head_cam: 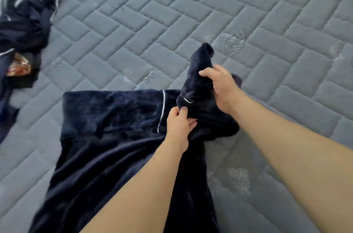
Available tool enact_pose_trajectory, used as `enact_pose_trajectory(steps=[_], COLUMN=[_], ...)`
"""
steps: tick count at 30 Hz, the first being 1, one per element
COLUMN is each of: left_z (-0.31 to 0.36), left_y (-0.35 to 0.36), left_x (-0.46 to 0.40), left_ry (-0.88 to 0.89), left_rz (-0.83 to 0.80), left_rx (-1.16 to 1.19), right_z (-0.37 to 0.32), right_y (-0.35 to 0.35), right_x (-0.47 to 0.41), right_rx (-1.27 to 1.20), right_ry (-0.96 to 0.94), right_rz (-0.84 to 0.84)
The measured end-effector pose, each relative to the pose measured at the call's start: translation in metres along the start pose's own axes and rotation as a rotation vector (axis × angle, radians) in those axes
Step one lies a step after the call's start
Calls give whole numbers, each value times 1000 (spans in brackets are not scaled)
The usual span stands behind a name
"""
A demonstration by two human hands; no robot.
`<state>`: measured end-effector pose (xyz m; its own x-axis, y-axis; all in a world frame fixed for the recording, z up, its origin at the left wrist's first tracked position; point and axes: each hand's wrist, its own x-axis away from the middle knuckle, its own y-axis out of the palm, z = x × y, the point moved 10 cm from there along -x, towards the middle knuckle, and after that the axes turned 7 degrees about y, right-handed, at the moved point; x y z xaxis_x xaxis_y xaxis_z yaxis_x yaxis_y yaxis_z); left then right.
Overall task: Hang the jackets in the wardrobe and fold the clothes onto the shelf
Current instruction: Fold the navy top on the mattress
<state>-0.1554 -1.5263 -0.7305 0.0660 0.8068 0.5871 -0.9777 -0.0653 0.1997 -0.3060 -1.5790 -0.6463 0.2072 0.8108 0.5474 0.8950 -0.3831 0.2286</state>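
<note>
Head view: navy garment (114, 137) lies flat on the mattress (210, 22), long axis toward the person. Right hand (221, 87) grips the raised sleeve (198, 72); left hand (179, 124) pinches its cuff, fingers curled, directly below.

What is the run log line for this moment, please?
left hand: pinches navy garment | right hand: grips its sleeve | surface: grey mattress

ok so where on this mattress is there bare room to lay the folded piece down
The mattress is bare beyond and right of the navy garment that the left hand and right hand grip. A bare strip separates it from the dark clothes pile, which crowds the left edge.
</note>
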Motion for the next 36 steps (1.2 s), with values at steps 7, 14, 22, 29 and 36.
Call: enact_pose_trajectory(steps=[7, 14, 22, 29, 36], left_z=[57, 34, 125, 124, 173], left_y=[-203, -299, -327, -329, -368], left_x=[-11, -15, -27, -56, -1], left_ry=[28, -188, 190, 92, 412], left_rz=[224, 273, 694, 379, 925], left_rx=[235, 112, -439, -226, -780], right_z=[71, 183, 205, 132, 152], right_y=[241, 205, 220, 181, 114], right_x=[19, 11, 17, 30, 1], right_rx=[317, 1567, 1790, 1442, 1433], right_ry=[-11, -133, -265, -332, 160], right_rz=[-424, 46, -36, 569, 615])
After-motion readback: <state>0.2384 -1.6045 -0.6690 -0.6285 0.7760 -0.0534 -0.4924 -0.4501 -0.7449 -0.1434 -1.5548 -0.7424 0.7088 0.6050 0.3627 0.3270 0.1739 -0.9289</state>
